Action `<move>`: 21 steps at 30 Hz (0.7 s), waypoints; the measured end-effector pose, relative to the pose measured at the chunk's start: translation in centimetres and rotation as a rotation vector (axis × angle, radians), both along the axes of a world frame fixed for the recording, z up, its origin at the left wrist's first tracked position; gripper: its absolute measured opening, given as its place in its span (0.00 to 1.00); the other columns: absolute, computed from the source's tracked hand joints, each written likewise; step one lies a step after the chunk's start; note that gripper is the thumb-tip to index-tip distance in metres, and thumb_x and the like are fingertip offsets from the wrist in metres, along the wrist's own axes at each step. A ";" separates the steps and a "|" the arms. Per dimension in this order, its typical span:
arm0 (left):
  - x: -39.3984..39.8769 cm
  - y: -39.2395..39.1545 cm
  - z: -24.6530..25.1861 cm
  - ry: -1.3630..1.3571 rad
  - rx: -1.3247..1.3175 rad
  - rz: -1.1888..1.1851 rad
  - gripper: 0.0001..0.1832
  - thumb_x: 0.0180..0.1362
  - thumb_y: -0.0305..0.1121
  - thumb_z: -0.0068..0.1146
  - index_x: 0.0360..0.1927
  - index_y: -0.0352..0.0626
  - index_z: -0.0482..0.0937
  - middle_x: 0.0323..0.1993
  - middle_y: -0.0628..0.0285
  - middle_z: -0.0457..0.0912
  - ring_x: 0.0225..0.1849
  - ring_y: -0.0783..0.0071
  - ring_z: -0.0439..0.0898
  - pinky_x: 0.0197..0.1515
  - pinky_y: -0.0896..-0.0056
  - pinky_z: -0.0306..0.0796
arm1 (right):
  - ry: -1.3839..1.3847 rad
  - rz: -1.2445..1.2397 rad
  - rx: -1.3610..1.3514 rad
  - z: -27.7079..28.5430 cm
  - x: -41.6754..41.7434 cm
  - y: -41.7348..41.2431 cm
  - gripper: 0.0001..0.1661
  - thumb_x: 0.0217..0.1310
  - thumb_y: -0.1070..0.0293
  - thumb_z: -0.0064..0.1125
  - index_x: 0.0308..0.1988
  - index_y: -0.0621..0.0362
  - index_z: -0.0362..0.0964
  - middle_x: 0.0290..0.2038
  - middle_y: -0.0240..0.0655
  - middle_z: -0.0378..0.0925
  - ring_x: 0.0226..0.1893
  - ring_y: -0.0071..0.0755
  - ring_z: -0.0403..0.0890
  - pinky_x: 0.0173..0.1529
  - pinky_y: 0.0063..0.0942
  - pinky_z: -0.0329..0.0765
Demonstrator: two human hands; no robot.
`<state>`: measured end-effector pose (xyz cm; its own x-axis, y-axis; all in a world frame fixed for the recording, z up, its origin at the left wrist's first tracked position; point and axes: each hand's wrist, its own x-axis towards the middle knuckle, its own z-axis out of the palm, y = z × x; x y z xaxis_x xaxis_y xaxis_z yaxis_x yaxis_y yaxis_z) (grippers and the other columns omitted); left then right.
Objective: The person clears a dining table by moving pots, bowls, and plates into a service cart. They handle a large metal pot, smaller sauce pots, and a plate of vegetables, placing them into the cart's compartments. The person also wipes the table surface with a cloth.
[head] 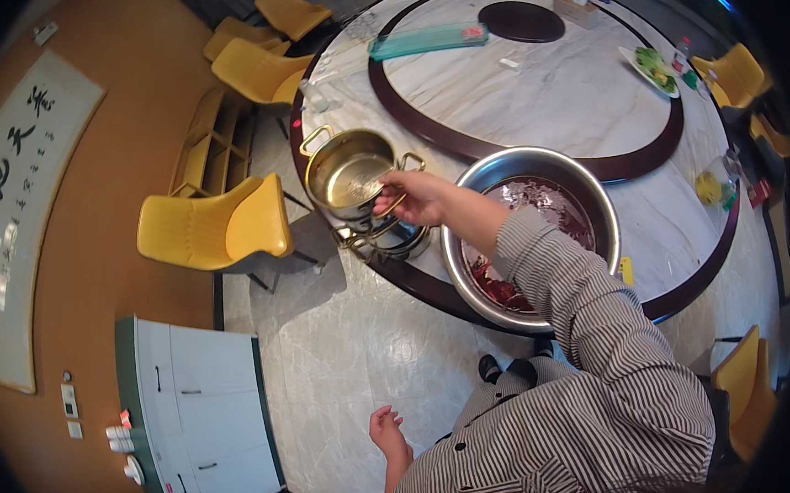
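Note:
My right hand [409, 197] reaches across to the left side of the round table and grips a brass-coloured handle of the top metal pot [350, 170]. The pot looks empty apart from a reflection or a little liquid at its bottom, which I cannot tell apart. Beneath it stand stacked pots [401, 239] with similar handles, partly hidden by my hand. Under my right forearm is a large steel basin [610, 231] holding dark red pieces and liquid. My left hand [387, 429] hangs over the floor, fingers loosely curled, holding nothing.
On the table's marble turntable [454, 105] are a teal tray [422, 41], a tissue box [574, 10] and a plate of leafy greens [656, 70]. A yellow chair [215, 225] stands left of the table, near a white cabinet [207, 404]. More yellow chairs surround the table.

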<state>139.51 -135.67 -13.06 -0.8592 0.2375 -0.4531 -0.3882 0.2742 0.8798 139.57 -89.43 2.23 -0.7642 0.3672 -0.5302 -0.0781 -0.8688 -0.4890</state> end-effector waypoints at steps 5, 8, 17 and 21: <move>-0.8 3.5 0.6 0.036 0.049 -0.123 0.08 0.56 0.21 0.47 0.38 0.38 0.76 0.35 0.62 0.77 0.36 0.75 0.76 0.37 0.74 0.73 | -0.095 -0.004 0.261 0.8 1.6 -1.5 0.14 0.59 0.61 0.57 0.36 0.61 0.69 0.32 0.40 0.79 0.32 0.37 0.83 0.30 0.28 0.83; -1.6 6.1 0.6 0.073 0.079 -0.204 0.08 0.56 0.22 0.47 0.39 0.38 0.76 0.35 0.62 0.77 0.37 0.75 0.76 0.38 0.74 0.73 | -0.122 0.014 0.392 0.4 2.4 -2.4 0.24 0.58 0.59 0.57 0.47 0.68 0.68 0.41 0.43 0.72 0.33 0.36 0.78 0.30 0.32 0.83; -9.3 24.6 13.1 0.398 0.320 -0.271 0.35 0.63 0.47 0.49 0.71 0.62 0.49 0.71 0.62 0.41 0.70 0.56 0.50 0.60 0.37 0.56 | -0.310 -0.079 0.676 0.1 6.6 -4.1 0.24 0.55 0.51 0.61 0.38 0.62 0.70 0.31 0.37 0.73 0.28 0.31 0.78 0.24 0.28 0.79; -10.7 29.5 17.1 0.513 0.292 -0.340 0.36 0.62 0.47 0.51 0.71 0.62 0.50 0.70 0.62 0.41 0.69 0.56 0.51 0.61 0.35 0.55 | -0.185 -0.107 0.731 2.1 10.8 -5.8 0.22 0.57 0.52 0.61 0.37 0.60 0.70 0.30 0.34 0.73 0.29 0.27 0.78 0.24 0.25 0.79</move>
<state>128.79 -106.19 4.00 -0.8042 0.5830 0.1153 0.1635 0.0304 0.9861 150.41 -95.22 4.30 -0.6272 0.7410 -0.2398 -0.0043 -0.3112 -0.9503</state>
